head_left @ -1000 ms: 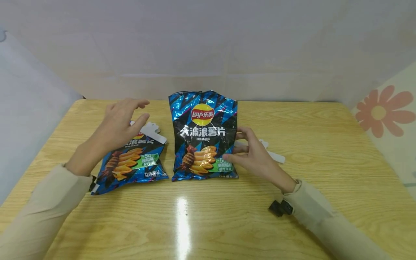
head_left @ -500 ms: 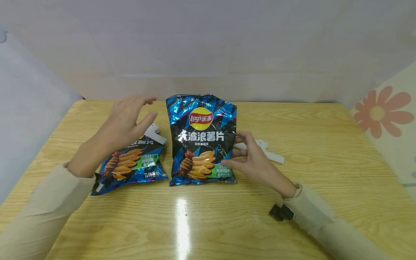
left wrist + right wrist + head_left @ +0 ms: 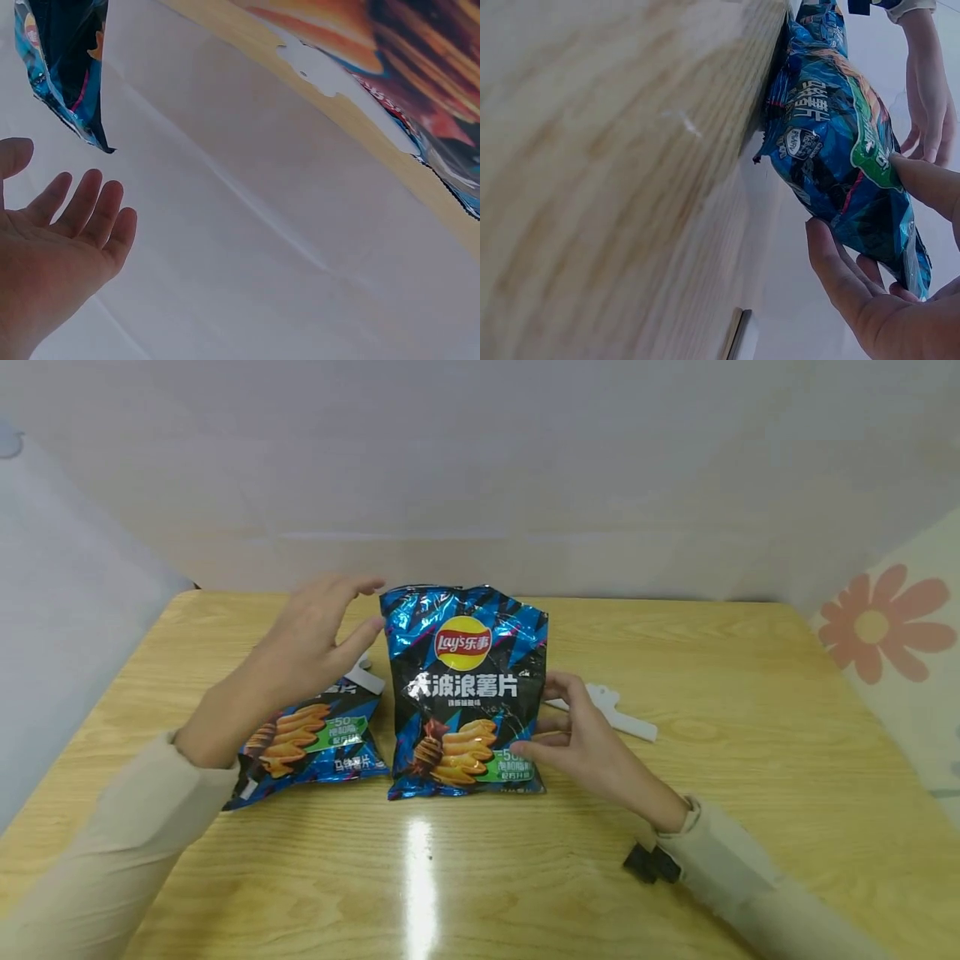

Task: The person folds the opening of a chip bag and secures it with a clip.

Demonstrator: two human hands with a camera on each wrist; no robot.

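Observation:
A blue-and-black chip bag [image 3: 465, 693] stands upright at the middle of the wooden table [image 3: 712, 827]. My right hand [image 3: 543, 714] grips its lower right edge, thumb on the front and fingers behind; the right wrist view shows the same hold on the bag [image 3: 840, 150]. My left hand [image 3: 352, 610] hovers with spread fingers just beside the bag's top left corner. In the left wrist view the left hand [image 3: 60, 225] is apart from the bag [image 3: 64, 67]. A second chip bag [image 3: 322, 739] lies flat under my left forearm, a white clip [image 3: 366, 678] at its top.
Another white clip [image 3: 618, 717] lies on the table behind my right hand. A pale wall runs along the table's far edge. A flower-patterned surface [image 3: 877, 627] is at the right, a grey one [image 3: 67, 610] at the left.
My left hand has moved right, from above the flat bag to the upright bag's top left corner. The upright bag has shifted slightly left in my right hand's grip.

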